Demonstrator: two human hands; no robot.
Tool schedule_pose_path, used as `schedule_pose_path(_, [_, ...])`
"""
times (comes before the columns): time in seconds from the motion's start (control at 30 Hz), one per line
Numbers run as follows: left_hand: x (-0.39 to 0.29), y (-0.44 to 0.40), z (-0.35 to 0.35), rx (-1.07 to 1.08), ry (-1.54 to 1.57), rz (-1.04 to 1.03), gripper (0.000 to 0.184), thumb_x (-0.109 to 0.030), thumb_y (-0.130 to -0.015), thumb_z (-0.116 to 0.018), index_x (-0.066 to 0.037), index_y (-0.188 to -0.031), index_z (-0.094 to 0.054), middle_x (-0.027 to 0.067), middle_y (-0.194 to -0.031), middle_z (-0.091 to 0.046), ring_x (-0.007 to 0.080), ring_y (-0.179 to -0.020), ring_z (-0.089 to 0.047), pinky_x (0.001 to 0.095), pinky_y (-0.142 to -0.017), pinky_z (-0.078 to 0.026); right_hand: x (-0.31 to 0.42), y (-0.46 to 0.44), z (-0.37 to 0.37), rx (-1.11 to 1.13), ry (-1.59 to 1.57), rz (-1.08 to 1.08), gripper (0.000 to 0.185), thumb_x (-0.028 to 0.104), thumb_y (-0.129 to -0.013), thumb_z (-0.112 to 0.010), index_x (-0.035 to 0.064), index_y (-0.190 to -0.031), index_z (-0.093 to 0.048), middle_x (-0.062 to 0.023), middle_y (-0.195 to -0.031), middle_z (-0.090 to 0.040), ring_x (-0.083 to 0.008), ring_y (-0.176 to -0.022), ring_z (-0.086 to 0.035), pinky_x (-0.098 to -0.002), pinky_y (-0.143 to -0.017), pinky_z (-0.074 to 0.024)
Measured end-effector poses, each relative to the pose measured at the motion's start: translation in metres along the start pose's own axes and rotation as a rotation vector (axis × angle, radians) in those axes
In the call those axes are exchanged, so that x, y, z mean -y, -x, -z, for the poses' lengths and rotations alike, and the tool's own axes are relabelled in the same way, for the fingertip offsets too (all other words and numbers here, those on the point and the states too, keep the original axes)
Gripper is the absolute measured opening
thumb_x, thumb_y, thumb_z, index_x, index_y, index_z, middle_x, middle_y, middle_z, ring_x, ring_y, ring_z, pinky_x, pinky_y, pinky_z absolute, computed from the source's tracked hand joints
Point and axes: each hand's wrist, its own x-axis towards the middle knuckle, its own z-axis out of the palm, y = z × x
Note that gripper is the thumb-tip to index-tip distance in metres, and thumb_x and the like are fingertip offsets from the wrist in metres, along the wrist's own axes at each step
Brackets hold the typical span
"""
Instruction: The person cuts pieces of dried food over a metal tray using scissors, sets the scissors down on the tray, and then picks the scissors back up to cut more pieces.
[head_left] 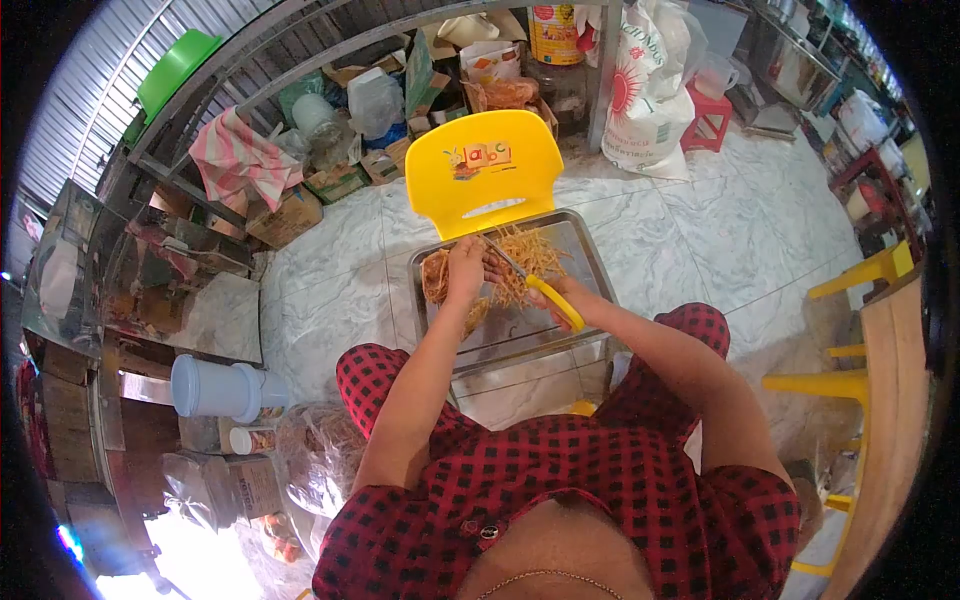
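My right hand (575,298) is closed on the handles of a pair of yellow-handled scissors (556,304). The metal blades point up and left toward my left hand (464,270). That hand is closed on some thin orange-brown, root-like strands, partly hidden by my fingers. A loose heap of similar strands (530,250) lies beyond and beside the scissors. A darker clump (435,277) sits left of my left hand. All of this is over a metal tray (500,343), which stands in front of a yellow chair back (480,165) with "abc" printed on it.
Boxes and bags fill a rack behind the chair. A large white sack (645,95) stands beside a red stool (706,120). On the left are a light-blue bucket (208,386) and a clear plastic bag (318,450). Yellow stools (825,385) stand by a wooden edge at right.
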Motion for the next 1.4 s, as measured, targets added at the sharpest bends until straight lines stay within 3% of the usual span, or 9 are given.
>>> schedule_pose_path(0.13, [-0.002, 0.003, -0.002, -0.021, -0.049, -0.029, 0.013, -0.017, -0.093, -0.039, -0.005, -0.091, -0.043, 0.0093, -0.067, -0.051, 0.0197, -0.050, -0.057, 0.0303, -0.042, -0.050, -0.007, -0.005, -0.001, -0.010, -0.016, -0.001, 0.045, 0.048, -0.085, -0.052, 0.0043, -0.095, -0.051, -0.0012, -0.053, -0.046, -0.0109, -0.040, -0.048, -0.0247, -0.037, -0.0412])
schedule_pose_path(0.2, [-0.002, 0.003, -0.001, -0.024, -0.065, -0.022, 0.013, -0.017, -0.093, -0.039, -0.005, -0.090, -0.044, 0.0090, -0.067, -0.051, 0.0193, -0.050, -0.057, 0.0304, -0.042, -0.050, -0.011, -0.008, -0.003, -0.037, 0.052, 0.033, 0.055, 0.058, -0.080, -0.053, 0.0039, -0.093, -0.056, -0.0007, -0.051, -0.044, -0.0117, -0.039, -0.047, -0.0264, -0.035, -0.0404])
schedule_pose_path(0.3, [0.000, 0.003, -0.002, 0.036, -0.114, 0.010, 0.013, -0.017, -0.093, -0.039, -0.005, -0.090, -0.044, 0.0085, -0.066, -0.051, 0.0185, -0.050, -0.056, 0.0305, -0.042, -0.049, -0.009, -0.006, -0.004, -0.010, 0.007, 0.049, 0.060, 0.061, -0.080, -0.050, 0.0039, -0.097, -0.055, -0.0025, -0.053, -0.046, -0.0127, -0.041, -0.049, -0.0267, -0.038, -0.0424])
schedule_pose_path(0.4, [0.000, 0.005, -0.006, 0.051, -0.087, 0.050, 0.014, -0.018, -0.093, -0.039, -0.005, -0.090, -0.044, 0.0082, -0.065, -0.051, 0.0181, -0.049, -0.056, 0.0297, -0.042, -0.049, 0.001, -0.001, -0.002, 0.008, 0.026, -0.002, 0.054, 0.057, -0.084, -0.046, 0.0049, -0.097, -0.049, -0.0025, -0.057, -0.047, -0.0117, -0.046, -0.051, -0.0258, -0.042, -0.0439])
schedule_pose_path(0.73, [0.000, 0.012, -0.015, -0.005, -0.094, -0.015, 0.015, -0.018, -0.093, -0.039, -0.006, -0.086, -0.043, 0.0067, -0.061, -0.051, 0.0163, -0.046, -0.053, 0.0272, -0.039, -0.044, 0.002, -0.004, -0.003, -0.020, 0.039, -0.043, 0.056, 0.059, -0.082, -0.048, 0.0053, -0.096, -0.051, -0.0023, -0.055, -0.046, -0.0116, -0.045, -0.050, -0.0254, -0.041, -0.0438])
schedule_pose_path(1.1, [0.004, 0.010, -0.014, -0.002, -0.132, -0.021, 0.014, -0.017, -0.092, -0.038, -0.006, -0.086, -0.043, 0.0064, -0.061, -0.052, 0.0164, -0.047, -0.054, 0.0277, -0.040, -0.045, -0.010, -0.006, -0.003, -0.053, 0.032, -0.007, 0.049, 0.050, -0.085, -0.051, 0.0028, -0.098, -0.054, -0.0006, -0.053, -0.045, -0.0104, -0.042, -0.049, -0.0249, -0.038, -0.0422])
schedule_pose_path(1.2, [0.002, 0.011, -0.014, 0.035, -0.121, -0.001, 0.012, -0.017, -0.092, -0.040, -0.006, -0.087, -0.043, 0.0064, -0.062, -0.052, 0.0171, -0.047, -0.054, 0.0276, -0.041, -0.045, -0.009, -0.005, -0.008, -0.076, -0.021, 0.025, 0.058, 0.058, -0.079, -0.053, 0.0024, -0.095, -0.055, -0.0042, -0.053, -0.047, -0.0136, -0.039, -0.047, -0.0275, -0.037, -0.0426])
schedule_pose_path(1.3, [-0.002, 0.016, -0.019, 0.084, -0.120, 0.080, 0.009, -0.016, -0.090, -0.041, -0.007, -0.090, -0.044, 0.0062, -0.061, -0.051, 0.0175, -0.047, -0.055, 0.0280, -0.040, -0.046, -0.008, -0.008, -0.004, -0.045, 0.059, -0.051, 0.053, 0.054, -0.085, -0.047, 0.0036, -0.101, -0.052, -0.0025, -0.055, -0.047, -0.0115, -0.045, -0.051, -0.0262, -0.042, -0.0446])
schedule_pose_path(1.4, [0.001, 0.014, -0.018, 0.069, -0.086, 0.080, 0.008, -0.015, -0.088, -0.042, -0.007, -0.091, -0.045, 0.0062, -0.061, -0.052, 0.0177, -0.046, -0.055, 0.0283, -0.039, -0.046, 0.000, -0.003, -0.006, -0.076, 0.043, -0.073, 0.058, 0.057, -0.083, -0.048, 0.0021, -0.101, -0.051, -0.0030, -0.054, -0.046, -0.0123, -0.043, -0.050, -0.0266, -0.041, -0.0442])
